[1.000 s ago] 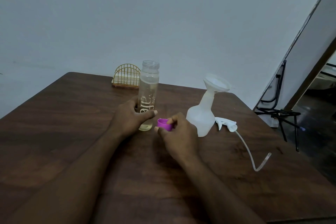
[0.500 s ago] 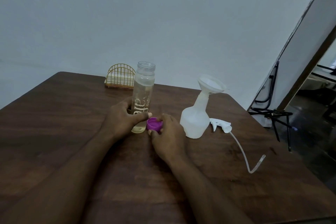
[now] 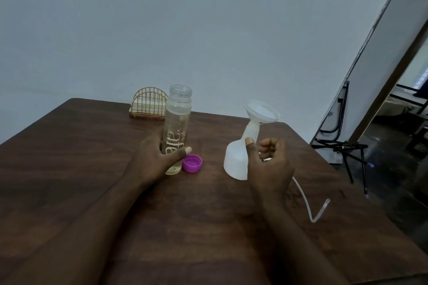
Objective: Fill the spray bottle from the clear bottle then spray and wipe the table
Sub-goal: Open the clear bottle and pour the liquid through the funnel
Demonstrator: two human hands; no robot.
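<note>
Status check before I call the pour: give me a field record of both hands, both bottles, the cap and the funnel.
left hand: grips the clear bottle low on its body
right hand: loosely curled beside the spray bottle, holding nothing visible
clear bottle: upright, uncapped, pale liquid inside
purple cap: on the table, open side up, by the clear bottle's base
spray bottle: upright, neck open
funnel: seated in the spray bottle's neck
tube: loose on the table, right of the right hand
</note>
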